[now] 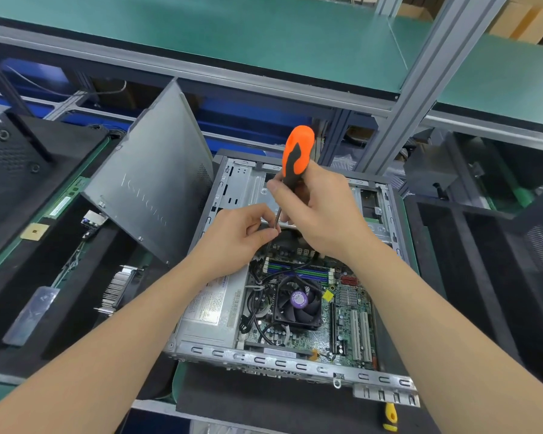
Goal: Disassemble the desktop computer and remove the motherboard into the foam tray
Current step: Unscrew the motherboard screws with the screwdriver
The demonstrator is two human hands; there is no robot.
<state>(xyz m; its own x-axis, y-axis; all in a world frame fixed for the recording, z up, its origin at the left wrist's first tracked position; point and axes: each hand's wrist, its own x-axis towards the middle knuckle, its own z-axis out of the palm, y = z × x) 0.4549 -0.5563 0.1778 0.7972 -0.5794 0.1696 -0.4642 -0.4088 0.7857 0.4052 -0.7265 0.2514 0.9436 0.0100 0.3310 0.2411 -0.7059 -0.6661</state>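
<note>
**Screwdriver steadied over the open case, motherboard still mounted**

The desktop computer lies on its side on the counter, open face up, so that everything inside can be reached from above. Its side panel leans upright just left of the case, out of the working area but close by.

The right hand is wrapped closed around the lower handle of an orange-and-black screwdriver, held nearly upright so the shaft drops straight down toward the far part of the chassis. The left hand pinches thumb and forefinger together at the lower shaft, apparently to guide the tip onto a screw or to hold a small part; the tip itself and what it meets are hidden behind the fingers.

The motherboard remains inside the case on the near right, with its CPU fan on top and black cables draped across it. The power supply sits at the near left of the case.

A black foam tray lies to the left on the counter and already holds a heatsink and other small parts, which suggests it is the place for what comes out. A second, yellow-handled tool rests at the counter's near edge.

Judging by this, removal is at an early stage.
</note>
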